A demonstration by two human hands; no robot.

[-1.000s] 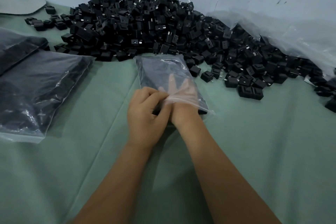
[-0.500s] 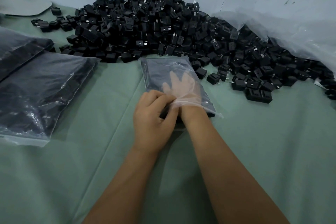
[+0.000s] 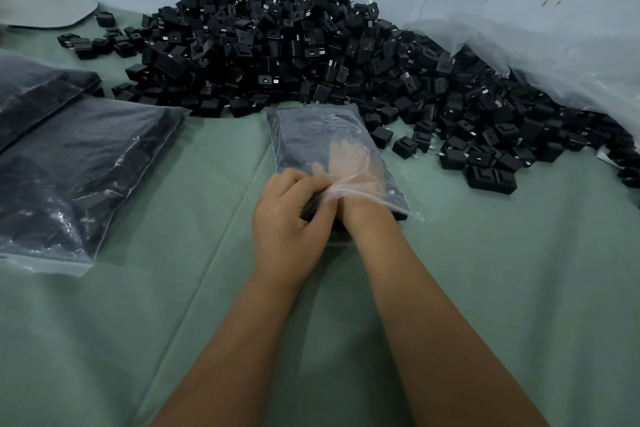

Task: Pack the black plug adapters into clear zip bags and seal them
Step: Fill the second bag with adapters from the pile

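right hand [image 3: 349, 166] is inside the clear zip bag [image 3: 311, 135], seen only through the film, so it's pale and blurry; the fingers look laid out fairly straight toward the far end of the bag, and whether they hold an adapter i cannot tell; the bag's contents read as one dark mass, no single piece to pick out; left hand [image 3: 287, 218] sits at the bag's mouth, fingers curled, pinching the near edge of the plastic, with its fingertips tucked out of sight under the film; the bag lies flat on the green cloth [image 3: 485, 270], its far end just touching the foot of the big pile of black plug adapters [image 3: 294, 45]; off to the left, two filled bags [image 3: 79, 177], the farther one cut off by the frame edge; a crumpled clear plastic sheet [image 3: 554, 55] drapes over the pile's right side and hides what's under it; against half a second ago, hardly anything between the hands has shifted; same pinch, same hand in the bag; the whole scene just sits a touch differently in the frame.
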